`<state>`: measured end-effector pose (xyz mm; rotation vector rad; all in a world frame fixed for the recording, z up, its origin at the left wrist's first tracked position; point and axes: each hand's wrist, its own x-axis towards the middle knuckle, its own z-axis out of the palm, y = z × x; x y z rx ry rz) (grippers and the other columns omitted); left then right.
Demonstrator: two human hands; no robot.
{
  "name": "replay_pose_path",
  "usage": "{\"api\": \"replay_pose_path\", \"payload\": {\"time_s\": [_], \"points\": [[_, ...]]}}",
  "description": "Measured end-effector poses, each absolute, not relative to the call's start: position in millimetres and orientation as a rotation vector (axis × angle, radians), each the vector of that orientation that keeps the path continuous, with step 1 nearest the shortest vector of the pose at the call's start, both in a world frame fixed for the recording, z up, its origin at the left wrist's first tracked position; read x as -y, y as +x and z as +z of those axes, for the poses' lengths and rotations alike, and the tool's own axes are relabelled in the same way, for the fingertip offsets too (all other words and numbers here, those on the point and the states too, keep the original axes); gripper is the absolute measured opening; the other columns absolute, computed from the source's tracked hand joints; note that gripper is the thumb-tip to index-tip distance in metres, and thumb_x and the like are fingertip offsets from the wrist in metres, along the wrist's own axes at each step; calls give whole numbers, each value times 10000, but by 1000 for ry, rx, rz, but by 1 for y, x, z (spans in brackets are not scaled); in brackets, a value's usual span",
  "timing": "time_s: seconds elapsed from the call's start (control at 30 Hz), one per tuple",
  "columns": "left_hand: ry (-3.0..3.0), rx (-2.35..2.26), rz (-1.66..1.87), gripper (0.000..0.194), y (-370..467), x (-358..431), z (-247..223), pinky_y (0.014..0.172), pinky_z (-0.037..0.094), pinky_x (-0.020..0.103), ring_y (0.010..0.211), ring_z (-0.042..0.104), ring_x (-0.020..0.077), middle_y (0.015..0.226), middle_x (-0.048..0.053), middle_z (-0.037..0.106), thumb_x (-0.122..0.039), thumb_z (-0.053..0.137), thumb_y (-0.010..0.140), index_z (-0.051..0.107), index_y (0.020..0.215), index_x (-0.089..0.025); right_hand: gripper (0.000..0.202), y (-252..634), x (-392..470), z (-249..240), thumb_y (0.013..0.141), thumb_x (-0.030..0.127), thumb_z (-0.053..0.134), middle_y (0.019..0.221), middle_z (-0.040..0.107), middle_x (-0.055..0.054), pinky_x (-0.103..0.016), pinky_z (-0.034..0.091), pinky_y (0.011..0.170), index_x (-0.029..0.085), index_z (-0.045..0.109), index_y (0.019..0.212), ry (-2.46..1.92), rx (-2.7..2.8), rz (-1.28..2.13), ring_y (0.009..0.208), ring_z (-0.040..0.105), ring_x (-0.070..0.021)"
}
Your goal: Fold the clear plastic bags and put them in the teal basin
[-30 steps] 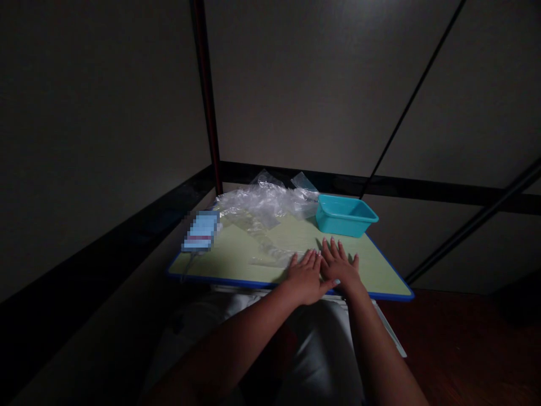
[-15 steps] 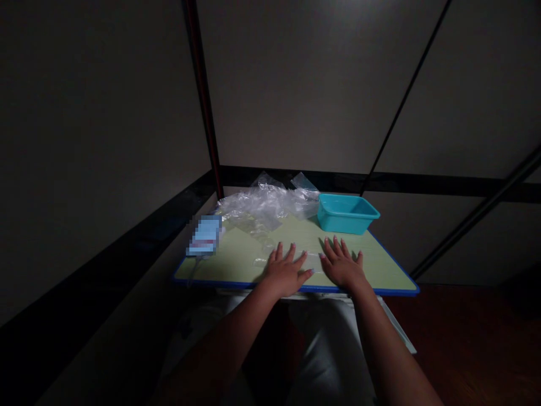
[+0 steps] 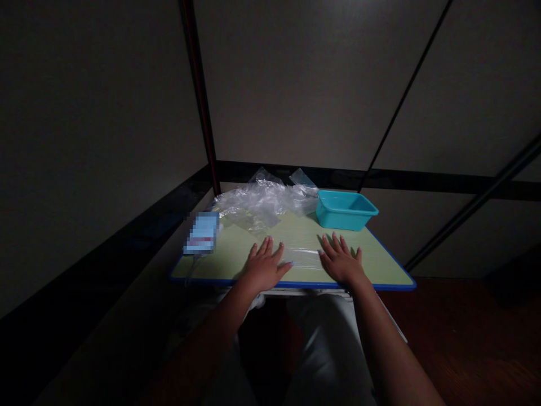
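Observation:
Both hands lie palm down near the front of a pale green table (image 3: 372,254) with a blue edge. My left hand (image 3: 264,269) is spread, its fingers apart, at the left end of a clear plastic bag (image 3: 303,258) lying flat. At the bag's right end rests my right hand (image 3: 343,264), also with its fingers spread. Neither hand grips anything. How much of the bag is under the palms is hidden. Behind the hands, a loose heap of clear plastic bags (image 3: 266,197) covers the back left of the table.
A turquoise plastic basket (image 3: 344,217) stands at the back right of the table. At the left edge is a pixelated, light blue device (image 3: 203,232) with a cable below it. Dark-trimmed wall panels rise behind and to the left.
My left hand has slid left over the table, and more of the flat bag shows between the hands. My right hand has stayed nearly in place. The view has shifted slightly.

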<state>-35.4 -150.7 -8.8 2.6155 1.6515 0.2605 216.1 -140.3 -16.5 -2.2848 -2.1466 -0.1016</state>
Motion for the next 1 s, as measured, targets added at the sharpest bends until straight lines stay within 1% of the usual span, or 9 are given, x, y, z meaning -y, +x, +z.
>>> {"api": "replay_pose_path", "payload": {"time_s": [0.2, 0.33, 0.4, 0.5, 0.6, 0.7, 0.8, 0.93, 1.0], "points": [[2579, -1741, 219, 739, -50, 146, -13, 1106, 115, 501, 1414, 85, 243, 1517, 140, 163, -636, 158, 892, 217, 1451, -156, 572, 217, 141, -16, 920, 537, 85, 1551, 20, -18, -682, 81, 1016, 360, 34, 1462, -2278, 2142, -104, 1407, 4, -271], [2474, -1937, 224, 798, -43, 149, -9, 1102, 91, 531, 1411, 68, 287, 1512, 182, 145, -646, 159, 881, 183, 1455, -91, 569, 216, 141, -15, 921, 537, 89, 1550, 26, -23, -688, 76, 1013, 364, 40, 1461, -2267, 2142, -103, 1406, 12, -274], [2499, -1920, 271, 799, -30, 153, -3, 1101, 71, 547, 1412, 49, 291, 1518, 167, 131, -658, 164, 874, 174, 1461, -116, 571, 216, 141, -15, 920, 541, 88, 1550, 22, -24, -684, 74, 1016, 364, 41, 1461, -2273, 2142, -98, 1406, 9, -277], [2596, -1680, 316, 772, -1, 161, 4, 1116, 83, 521, 1416, 57, 251, 1527, 114, 138, -666, 158, 870, 211, 1456, -166, 564, 216, 142, -13, 923, 538, 81, 1549, 10, -20, -678, 78, 1020, 370, 42, 1460, -2278, 2141, -91, 1406, 3, -274], [2645, -1427, 339, 789, 33, 165, 6, 1125, 111, 493, 1416, 74, 225, 1528, 94, 141, -671, 97, 867, 250, 1444, -155, 544, 218, 141, -14, 933, 503, 68, 1549, -8, -8, -668, 103, 1024, 369, 29, 1459, -2288, 2165, -88, 1406, -15, -264], [2617, -1275, 330, 833, 60, 164, 4, 1123, 138, 490, 1413, 107, 217, 1520, 109, 168, -662, 13, 863, 232, 1445, -108, 531, 220, 140, -15, 942, 464, 74, 1548, -28, 4, -670, 138, 1016, 361, 5, 1458, -2298, 2198, -101, 1406, -40, -259], [2591, -1259, 328, 865, 72, 160, 0, 1125, 138, 487, 1410, 122, 222, 1515, 119, 185, -670, -10, 854, 231, 1442, -83, 527, 221, 139, -16, 944, 448, 79, 1547, -42, 10, -670, 157, 1011, 359, -4, 1458, -2302, 2210, -115, 1405, -49, -258], [2595, -1301, 359, 871, 67, 156, -5, 1128, 120, 485, 1409, 125, 228, 1517, 105, 189, -682, -21, 842, 228, 1447, -108, 534, 219, 140, -14, 943, 458, 64, 1549, -21, 4, -660, 149, 1022, 349, -5, 1461, -2300, 2203, -112, 1406, -43, -255], [2590, -1329, 369, 875, 60, 155, -8, 1127, 124, 483, 1410, 109, 249, 1520, 95, 184, -694, -17, 834, 234, 1449, -125, 535, 218, 141, -14, 941, 463, 52, 1550, -10, 3, -660, 149, 1021, 351, 4, 1461, -2288, 2196, -110, 1406, -39, -257]]}}
